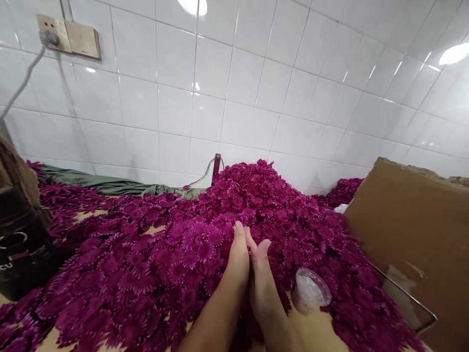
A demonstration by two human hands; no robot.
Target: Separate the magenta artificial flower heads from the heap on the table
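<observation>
A large heap of magenta artificial flower heads point(205, 249) spreads over the tabletop. My left hand point(239, 252) and my right hand point(261, 266) are close together, edge-on, at the front of the heap's middle. The right thumb stands apart from the finger beside it. Stretched out and seen from its side, the left hand hides most of its own fingers. No object shows between the hands. To the right of my right forearm is a clear plastic cup point(311, 291) with whitish contents, slightly tilted.
A black container point(24, 249) stands at the left edge. On the right leans a brown cardboard box point(414, 234) with a thin metal rod point(406, 293) by it. Green cloth point(106, 182) lies along the tiled wall point(249, 83). A power socket point(54, 34) holds a plug.
</observation>
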